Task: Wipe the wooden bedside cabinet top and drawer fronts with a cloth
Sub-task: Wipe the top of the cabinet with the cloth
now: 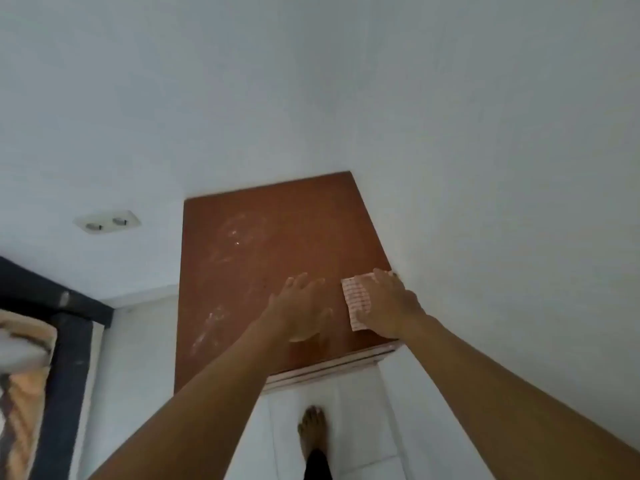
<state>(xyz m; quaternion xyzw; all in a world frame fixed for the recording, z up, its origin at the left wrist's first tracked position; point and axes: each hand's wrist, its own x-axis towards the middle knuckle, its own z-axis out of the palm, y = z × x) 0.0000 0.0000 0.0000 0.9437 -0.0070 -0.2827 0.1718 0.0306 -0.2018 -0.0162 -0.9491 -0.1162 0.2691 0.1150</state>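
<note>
The wooden bedside cabinet (263,237) stands in the corner, and I look down on its reddish-brown top, which shows pale dusty smears at the middle and left. My right hand (389,303) presses a white cloth with a red pattern (356,303) flat on the top near its front right corner, against the wall. My left hand (301,311) lies flat beside it with fingers spread, holding nothing. Of the drawer fronts only a thin edge shows below the top's front rim.
White walls close in behind and to the right of the cabinet. A wall socket (106,221) sits to the left. A dark bed frame (65,341) with bedding is at the far left. My bare foot (313,431) stands on white floor tiles (363,410) in front.
</note>
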